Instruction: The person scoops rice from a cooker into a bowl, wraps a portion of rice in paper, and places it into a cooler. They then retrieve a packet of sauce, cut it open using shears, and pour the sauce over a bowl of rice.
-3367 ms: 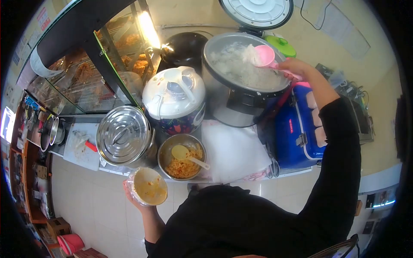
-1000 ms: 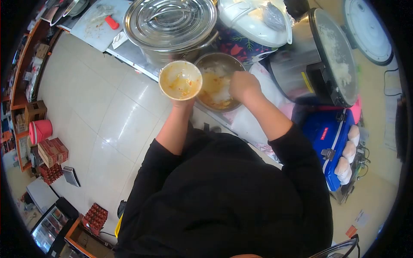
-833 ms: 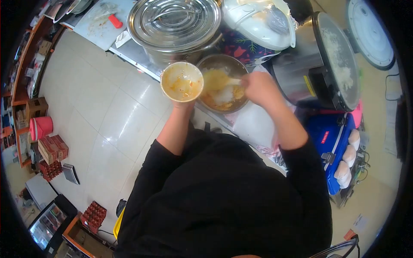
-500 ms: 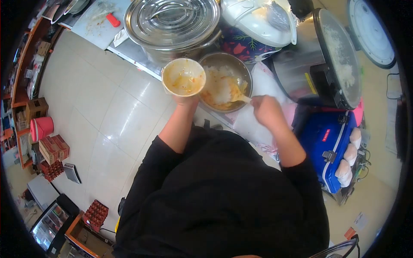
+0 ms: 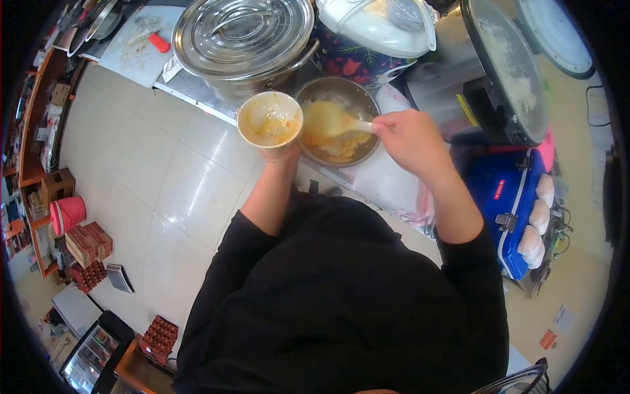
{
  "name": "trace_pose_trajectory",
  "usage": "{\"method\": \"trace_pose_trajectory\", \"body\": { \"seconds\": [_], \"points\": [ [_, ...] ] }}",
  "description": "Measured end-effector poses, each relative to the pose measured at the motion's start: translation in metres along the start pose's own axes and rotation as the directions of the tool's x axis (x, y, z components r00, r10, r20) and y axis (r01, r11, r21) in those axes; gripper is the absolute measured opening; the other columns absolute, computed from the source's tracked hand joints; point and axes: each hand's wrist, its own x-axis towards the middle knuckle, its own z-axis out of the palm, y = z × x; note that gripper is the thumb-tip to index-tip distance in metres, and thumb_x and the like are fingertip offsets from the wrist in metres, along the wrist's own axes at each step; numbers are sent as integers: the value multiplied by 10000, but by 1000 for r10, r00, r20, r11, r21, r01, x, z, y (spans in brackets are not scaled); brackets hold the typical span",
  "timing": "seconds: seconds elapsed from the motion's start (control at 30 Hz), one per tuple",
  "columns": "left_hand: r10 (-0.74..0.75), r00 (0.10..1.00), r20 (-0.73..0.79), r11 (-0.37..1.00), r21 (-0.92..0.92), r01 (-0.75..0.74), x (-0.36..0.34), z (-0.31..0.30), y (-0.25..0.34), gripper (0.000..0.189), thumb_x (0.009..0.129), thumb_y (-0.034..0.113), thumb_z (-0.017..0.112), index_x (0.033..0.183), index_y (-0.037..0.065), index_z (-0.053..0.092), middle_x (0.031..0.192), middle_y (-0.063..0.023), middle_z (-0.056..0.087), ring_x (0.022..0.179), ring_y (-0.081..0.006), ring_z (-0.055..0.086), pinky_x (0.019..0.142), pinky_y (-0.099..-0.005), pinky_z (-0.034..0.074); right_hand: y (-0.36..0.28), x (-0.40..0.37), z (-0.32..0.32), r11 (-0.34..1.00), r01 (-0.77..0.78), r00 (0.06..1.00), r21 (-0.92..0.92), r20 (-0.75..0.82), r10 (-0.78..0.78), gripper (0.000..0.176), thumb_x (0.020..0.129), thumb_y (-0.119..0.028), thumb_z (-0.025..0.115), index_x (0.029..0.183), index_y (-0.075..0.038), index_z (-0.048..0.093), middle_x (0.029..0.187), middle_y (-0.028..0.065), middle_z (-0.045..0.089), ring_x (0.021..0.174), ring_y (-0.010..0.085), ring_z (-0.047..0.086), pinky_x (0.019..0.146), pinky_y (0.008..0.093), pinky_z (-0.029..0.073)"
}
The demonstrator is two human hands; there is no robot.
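My left hand point(image 5: 279, 153) is wrapped round a white paper bowl point(image 5: 269, 119), tilted so its inside shows, with yellow-orange smears on its wall. Beside it on the right is a steel bowl point(image 5: 372, 108) with white rice and yellow-orange food point(image 5: 341, 148) in it. My right hand point(image 5: 410, 139) grips the handle of a pale rice paddle point(image 5: 328, 120). The paddle's blade is over the left part of the steel bowl, close to the paper bowl's rim, and slightly blurred.
A large lidded steel pot point(image 5: 243, 36) stands behind the bowls. A flower-patterned container with a white lid point(image 5: 384, 29) is next to it. To the right are an open rice cooker point(image 5: 446, 98) and a blue case point(image 5: 489, 197). A white cloth point(image 5: 394, 180) lies near the steel bowl.
My right hand has drawn the paddle up out of the food and turned it leftward, toward the paper bowl. My left hand still holds the paper bowl. The whole view has shifted slightly.
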Motion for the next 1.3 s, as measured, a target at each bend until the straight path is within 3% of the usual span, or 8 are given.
{"method": "trace_pose_trajectory", "body": {
  "seconds": [0.03, 0.17, 0.37, 0.63, 0.73, 0.87, 1.07, 1.3],
  "points": [
    [-14, 999, 36, 1000, -20, 14, -1, 0, -1, 438, 863, 402, 507, 1201, 127, 473, 1160, -49, 544, 1078, -228, 524, 944, -389, 417, 0, 6, -5, 993, -77, 992, 93, 102, 67, 181, 774, -199, 576, 801, -55, 681, 749, 183, 630, 726, 354, 609, 656, 431, 476],
    [-44, 993, 114, 998, -48, 50, 3, -10, -6, 433, 870, 399, 503, 1204, 125, 470, 1156, -49, 547, 1084, -229, 520, 947, -383, 411, 12, 37, 49, 961, 5, 996, -278, 82, 19, 186, 732, -185, 566, 775, -56, 693, 842, 178, 657, 751, 327, 641, 686, 422, 510],
    [-22, 999, 47, 1000, 8, 22, -5, 0, -7, 419, 888, 397, 472, 1208, 126, 466, 1157, -44, 547, 1091, -229, 518, 954, -381, 403, -7, 47, 81, 948, -44, 999, -314, 0, 46, 169, 688, -112, 602, 805, -17, 677, 833, 181, 659, 783, 340, 644, 690, 428, 514],
    [-61, 998, -3, 998, 4, 61, -5, 0, -2, 432, 892, 418, 445, 1210, 127, 467, 1165, -46, 544, 1100, -226, 512, 955, -390, 400, 13, 29, 1, 916, -71, 980, -394, -199, -10, 142, 732, -171, 596, 769, -68, 686, 730, 184, 640, 743, 341, 636, 655, 436, 507],
    [-65, 997, -36, 997, 36, 66, 0, 1, -9, 443, 890, 432, 431, 1209, 127, 469, 1165, -47, 545, 1097, -228, 514, 948, -392, 406, 49, 56, 29, 921, -18, 985, -389, -167, -51, 184, 777, -206, 579, 836, -64, 679, 782, 191, 642, 740, 349, 631, 646, 438, 501],
    [-39, 998, -53, 999, 31, 41, 10, 1, -10, 466, 881, 462, 417, 1200, 130, 484, 1161, -46, 551, 1096, -228, 514, 943, -398, 408, 55, 52, 50, 884, 329, 930, -332, -47, -364, 220, 806, -177, 545, 965, -52, 630, 800, 181, 630, 700, 333, 624, 584, 417, 500],
    [-76, 991, -108, 995, 53, 82, 3, 15, -11, 494, 869, 501, 408, 1195, 141, 498, 1143, -43, 567, 1079, -231, 526, 932, -398, 414, 16, -27, 67, 729, 514, 853, -452, 186, -487, 154, 744, -80, 530, 872, -60, 612, 676, 141, 597, 632, 283, 628, 540, 383, 506],
    [-192, 980, 51, 978, -73, 196, -1, 21, -2, 468, 867, 474, 459, 1191, 139, 497, 1137, -42, 569, 1058, -226, 538, 919, -383, 425, 30, -7, 22, 888, 297, 952, -352, 37, -304, 138, 745, -123, 552, 812, -47, 645, 743, 148, 635, 669, 296, 638, 593, 413, 506]
  ]
}}
